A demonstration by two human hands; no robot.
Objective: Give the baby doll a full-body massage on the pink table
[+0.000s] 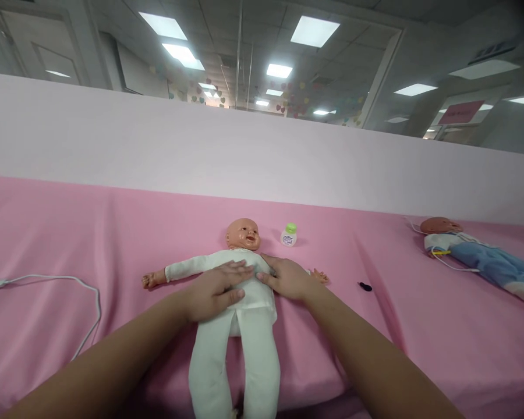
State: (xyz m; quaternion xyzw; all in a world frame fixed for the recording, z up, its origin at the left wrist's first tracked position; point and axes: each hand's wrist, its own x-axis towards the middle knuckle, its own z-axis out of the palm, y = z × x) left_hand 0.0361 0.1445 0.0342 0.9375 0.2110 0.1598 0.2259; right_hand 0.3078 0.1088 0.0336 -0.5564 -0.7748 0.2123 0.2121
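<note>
A baby doll (257, 331) with a hard head and a white cloth body lies on its back, head toward the wall and arms spread out. My left hand (216, 291) rests flat on the left side of its torso, fingers stretched across the chest. On the other side of the chest lies my right hand (288, 277), thumb pointing inward and its fingers partly bent along the doll's side. Neither hand grips anything that I can see. Beside the doll's head stands a small clear bottle (289, 235) with a green cap.
A pink sheet (126, 233) covers the table. A small black object (365, 286) lies right of the doll. Farther right is a second doll (484, 256) in blue trousers, with a thin white cord. A white cable (96, 291) curves at left. Behind runs a white wall (179, 145) with glass above.
</note>
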